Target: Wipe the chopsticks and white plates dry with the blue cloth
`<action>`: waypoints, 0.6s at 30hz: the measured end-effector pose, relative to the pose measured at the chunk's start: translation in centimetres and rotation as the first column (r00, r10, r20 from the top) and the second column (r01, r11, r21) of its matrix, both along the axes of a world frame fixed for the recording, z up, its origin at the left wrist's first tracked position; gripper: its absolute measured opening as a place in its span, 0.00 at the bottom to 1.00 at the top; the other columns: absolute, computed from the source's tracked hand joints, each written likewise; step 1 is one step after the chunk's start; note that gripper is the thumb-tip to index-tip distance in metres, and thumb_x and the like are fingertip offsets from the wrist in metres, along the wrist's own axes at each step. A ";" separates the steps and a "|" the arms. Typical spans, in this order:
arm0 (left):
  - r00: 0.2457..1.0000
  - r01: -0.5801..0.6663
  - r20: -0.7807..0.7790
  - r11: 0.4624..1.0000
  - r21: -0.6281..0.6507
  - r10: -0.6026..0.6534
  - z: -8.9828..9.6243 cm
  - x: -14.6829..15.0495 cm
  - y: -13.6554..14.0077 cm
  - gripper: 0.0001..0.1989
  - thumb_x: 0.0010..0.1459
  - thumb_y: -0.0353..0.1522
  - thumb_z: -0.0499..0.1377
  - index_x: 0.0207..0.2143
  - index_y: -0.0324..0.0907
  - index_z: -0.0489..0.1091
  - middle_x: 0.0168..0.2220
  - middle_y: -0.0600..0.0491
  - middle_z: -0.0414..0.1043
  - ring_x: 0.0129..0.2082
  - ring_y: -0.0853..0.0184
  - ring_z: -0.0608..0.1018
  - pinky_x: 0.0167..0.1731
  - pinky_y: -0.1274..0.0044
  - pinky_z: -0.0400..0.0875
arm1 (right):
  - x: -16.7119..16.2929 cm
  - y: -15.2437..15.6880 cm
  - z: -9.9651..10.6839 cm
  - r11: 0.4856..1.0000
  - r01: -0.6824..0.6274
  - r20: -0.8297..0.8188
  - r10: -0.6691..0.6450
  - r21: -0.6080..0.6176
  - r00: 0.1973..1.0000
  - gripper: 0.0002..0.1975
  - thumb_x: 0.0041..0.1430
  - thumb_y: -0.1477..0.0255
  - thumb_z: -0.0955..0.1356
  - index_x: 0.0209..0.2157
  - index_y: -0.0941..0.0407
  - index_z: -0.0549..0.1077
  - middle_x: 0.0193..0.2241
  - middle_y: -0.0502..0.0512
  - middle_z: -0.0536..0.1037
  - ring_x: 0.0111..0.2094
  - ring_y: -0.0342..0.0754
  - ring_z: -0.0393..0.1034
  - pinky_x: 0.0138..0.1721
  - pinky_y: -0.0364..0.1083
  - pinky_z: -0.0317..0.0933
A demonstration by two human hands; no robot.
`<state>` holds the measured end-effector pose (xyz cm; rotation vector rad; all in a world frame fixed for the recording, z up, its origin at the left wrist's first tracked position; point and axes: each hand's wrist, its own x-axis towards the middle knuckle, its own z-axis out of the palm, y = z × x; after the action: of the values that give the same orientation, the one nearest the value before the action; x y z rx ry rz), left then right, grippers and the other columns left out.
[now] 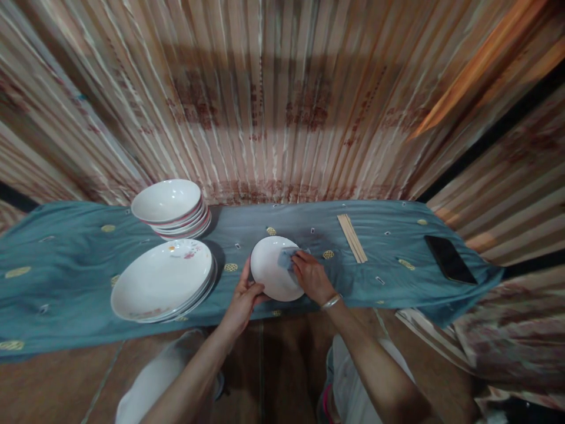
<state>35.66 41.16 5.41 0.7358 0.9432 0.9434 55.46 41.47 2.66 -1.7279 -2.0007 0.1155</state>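
A white bowl (270, 272) is tilted toward me over the front edge of the table, its inside facing up. My left hand (245, 294) grips its left rim, thumb on the near edge and fingers underneath. Bunched in my right hand (312, 275) is a light blue cloth (286, 257), pressed against the inner right side of the bowl. A bracelet circles my right wrist. To the left lie a stack of white plates (163, 282) with a floral print and, behind it, a stack of bowls (170, 203) with red bands.
Several wooden chopsticks (352, 238) lie right of the bowl. A black phone (449, 259) rests near the table's right end. The table has a teal patterned cloth (79, 259). A pleated curtain (273, 106) hangs close behind it.
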 end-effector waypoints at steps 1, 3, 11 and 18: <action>1.000 0.007 -0.001 1.000 0.007 -0.007 0.0 0.1 -0.1 0.49 0.43 0.27 0.62 0.66 0.47 0.44 0.26 0.58 0.72 0.26 0.69 0.74 0.29 0.77 0.74 | 0.0 0.4 -0.3 1.000 0.018 -0.021 -0.018 0.011 1.000 0.13 0.60 0.77 0.60 0.43 0.59 0.74 0.47 0.64 0.74 0.49 0.53 0.69 0.53 0.53 0.63; 1.000 0.019 -0.002 1.000 0.017 -0.019 -0.1 0.2 -0.2 0.49 0.43 0.27 0.62 0.66 0.48 0.44 0.25 0.59 0.72 0.26 0.69 0.75 0.29 0.76 0.75 | -0.3 1.2 -0.8 0.998 0.041 -0.078 -0.038 0.037 0.996 0.15 0.61 0.75 0.60 0.48 0.59 0.71 0.51 0.64 0.72 0.52 0.53 0.67 0.55 0.53 0.61; 0.998 0.058 0.042 0.998 -0.040 -0.056 0.4 0.2 -0.5 0.50 0.44 0.27 0.63 0.66 0.53 0.41 0.35 0.55 0.73 0.32 0.67 0.75 0.29 0.73 0.77 | -2.9 3.2 -0.6 0.992 -0.119 -0.309 0.123 0.031 0.943 0.24 0.62 0.74 0.58 0.60 0.59 0.61 0.62 0.62 0.58 0.63 0.52 0.53 0.63 0.55 0.50; 0.998 0.011 0.058 0.997 -0.072 -0.006 -0.4 0.0 -0.4 0.44 0.44 0.24 0.62 0.63 0.52 0.51 0.29 0.58 0.70 0.27 0.71 0.73 0.30 0.73 0.78 | -5.0 1.9 1.0 0.919 -0.393 -0.468 0.344 -0.009 0.814 0.21 0.64 0.73 0.58 0.57 0.57 0.65 0.62 0.60 0.60 0.63 0.48 0.52 0.63 0.52 0.47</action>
<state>35.70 40.75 5.02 0.6476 0.9186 0.9136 50.46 43.40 3.66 -1.1911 -1.9544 0.7086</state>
